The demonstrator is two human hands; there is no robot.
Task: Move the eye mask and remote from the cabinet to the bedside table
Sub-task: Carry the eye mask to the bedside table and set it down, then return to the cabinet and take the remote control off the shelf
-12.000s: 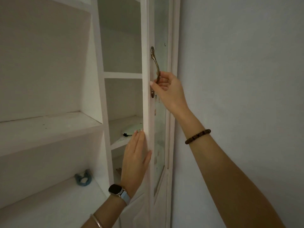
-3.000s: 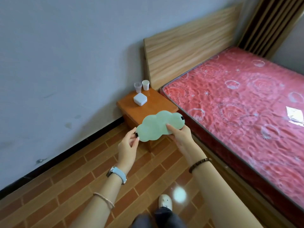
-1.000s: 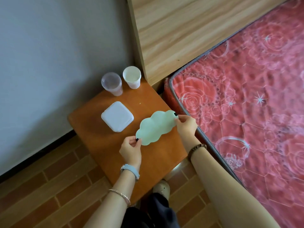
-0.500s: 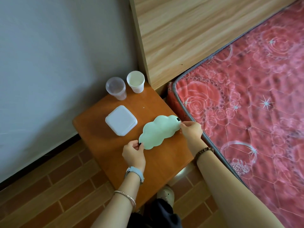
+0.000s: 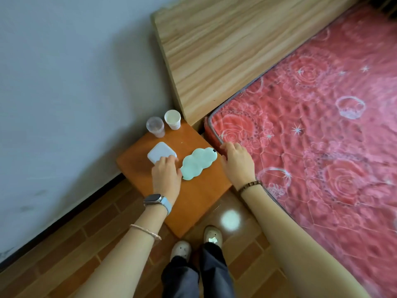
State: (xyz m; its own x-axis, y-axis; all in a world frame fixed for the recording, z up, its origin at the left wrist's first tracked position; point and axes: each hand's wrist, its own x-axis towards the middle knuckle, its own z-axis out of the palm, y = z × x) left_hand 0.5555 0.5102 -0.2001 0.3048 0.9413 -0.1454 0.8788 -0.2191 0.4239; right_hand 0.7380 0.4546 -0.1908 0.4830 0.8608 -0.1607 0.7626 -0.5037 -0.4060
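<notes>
Mask (image 5: pixel 198 163) lies flat on the table (image 5: pixel 199 196) between our hands, held by neither. Our left hand (image 5: pixel 166 175) is just beside it, fingers slack, tips over the box (image 5: pixel 158 152). Our right hand (image 5: pixel 237 162) hangs loose and empty at the mattress (image 5: pixel 322 147) edge. We count one mask, one box, two cups (image 5: pixel 155 126).

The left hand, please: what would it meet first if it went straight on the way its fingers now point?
The white square box: the fingertips of the left hand overlap its near edge, though whether they touch it is unclear from above. Beyond it stands the clear cup.
</notes>
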